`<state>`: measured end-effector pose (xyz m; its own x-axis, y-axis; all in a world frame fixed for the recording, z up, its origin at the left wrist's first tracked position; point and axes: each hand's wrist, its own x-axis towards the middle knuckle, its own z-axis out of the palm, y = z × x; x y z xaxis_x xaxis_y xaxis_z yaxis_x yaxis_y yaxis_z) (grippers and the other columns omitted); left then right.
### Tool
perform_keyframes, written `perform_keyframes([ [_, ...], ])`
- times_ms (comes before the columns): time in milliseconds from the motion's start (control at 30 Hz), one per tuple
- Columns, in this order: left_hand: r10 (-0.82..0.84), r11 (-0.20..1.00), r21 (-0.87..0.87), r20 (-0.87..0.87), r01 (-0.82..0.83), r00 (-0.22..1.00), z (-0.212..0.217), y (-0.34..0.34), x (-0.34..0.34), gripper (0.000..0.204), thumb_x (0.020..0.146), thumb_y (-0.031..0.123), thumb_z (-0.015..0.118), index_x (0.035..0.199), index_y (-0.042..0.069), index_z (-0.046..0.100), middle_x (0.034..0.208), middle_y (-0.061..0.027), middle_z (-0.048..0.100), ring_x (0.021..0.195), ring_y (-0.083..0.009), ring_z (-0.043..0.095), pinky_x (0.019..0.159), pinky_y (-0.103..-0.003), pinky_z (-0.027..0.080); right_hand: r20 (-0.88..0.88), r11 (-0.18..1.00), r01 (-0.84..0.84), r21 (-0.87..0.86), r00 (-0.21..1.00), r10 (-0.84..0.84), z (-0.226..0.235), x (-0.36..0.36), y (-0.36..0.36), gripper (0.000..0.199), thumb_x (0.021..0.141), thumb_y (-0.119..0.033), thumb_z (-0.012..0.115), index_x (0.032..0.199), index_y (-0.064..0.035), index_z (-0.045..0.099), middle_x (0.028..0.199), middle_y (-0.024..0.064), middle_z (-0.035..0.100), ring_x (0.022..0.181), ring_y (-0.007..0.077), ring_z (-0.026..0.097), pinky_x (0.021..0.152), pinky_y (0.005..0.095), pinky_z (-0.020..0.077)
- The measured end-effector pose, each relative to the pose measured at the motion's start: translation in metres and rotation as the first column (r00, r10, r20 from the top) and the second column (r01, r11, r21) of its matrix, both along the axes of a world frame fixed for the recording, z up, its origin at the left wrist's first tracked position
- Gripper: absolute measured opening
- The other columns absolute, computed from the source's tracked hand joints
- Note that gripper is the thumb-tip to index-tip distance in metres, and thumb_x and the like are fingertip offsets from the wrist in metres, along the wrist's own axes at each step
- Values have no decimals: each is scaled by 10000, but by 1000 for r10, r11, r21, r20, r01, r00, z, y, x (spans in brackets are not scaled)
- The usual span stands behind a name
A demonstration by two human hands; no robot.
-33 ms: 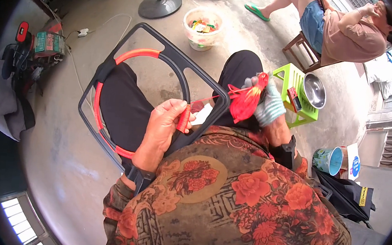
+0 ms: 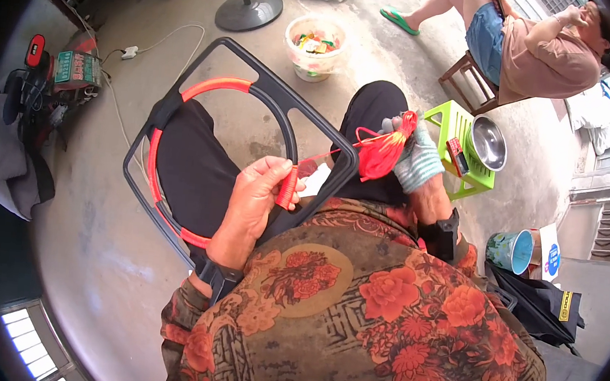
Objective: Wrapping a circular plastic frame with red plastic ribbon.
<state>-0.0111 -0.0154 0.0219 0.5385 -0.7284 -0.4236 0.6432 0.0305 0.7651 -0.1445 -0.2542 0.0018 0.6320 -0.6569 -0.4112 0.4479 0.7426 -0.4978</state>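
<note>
Concrete floor (image 2: 96,259) held a clear tub (image 2: 316,46) of coloured bits ahead and a white-and-blue sign (image 2: 549,252) at right, while across the lap the left hand (image 2: 253,204) pinched the frame (image 2: 237,141), its ring half-wrapped, and the gloved right hand (image 2: 418,160) clenched red thread (image 2: 382,152).

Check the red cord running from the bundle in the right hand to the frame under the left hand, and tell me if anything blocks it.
Nothing visible blocks it. The red cord runs free from the bundle in the gloved right hand to the frame at the left hand.
</note>
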Motion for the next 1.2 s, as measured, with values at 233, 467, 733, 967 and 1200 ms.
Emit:
perform_keyframes([
  [233,-24,999,-45,-28,23,999,3,4,-2,142,869,166,591,839,31,557,715,-144,635,512,-161,590,461,-260,498,-155,978,204,-52,966,-209,-25,3,-53,274,911,-304,521,900,-33,564,862,106,616,801,255,606,742,400,514],
  [467,-32,998,-52,-58,29,998,4,5,1,102,884,169,557,845,76,539,694,-116,621,517,-166,571,485,-268,481,10,909,-418,-4,908,418,-1,0,4,299,837,-258,616,1011,-27,541,1014,127,605,907,240,592,854,380,473],
  [733,-39,998,-55,-59,36,997,2,11,4,120,893,195,549,866,79,536,723,-111,618,555,-170,574,514,-286,488,-471,557,-767,-317,637,610,15,-11,36,321,796,-130,656,1085,-30,559,937,82,639,870,154,602,856,289,452],
  [967,57,997,-43,-31,-58,998,3,11,2,140,883,194,573,859,57,561,728,-121,626,548,-180,580,504,-291,493,-122,965,-224,-135,971,208,6,-28,-13,361,849,-274,626,1078,-30,491,854,87,581,842,264,617,744,382,530],
  [1200,21,1000,-5,-19,-21,1000,9,7,-6,149,881,190,578,865,43,565,729,-125,625,557,-186,587,506,-297,497,-75,989,-43,-139,997,33,-21,-31,-53,238,858,-197,608,994,-21,523,895,121,604,856,279,613,735,402,528],
])
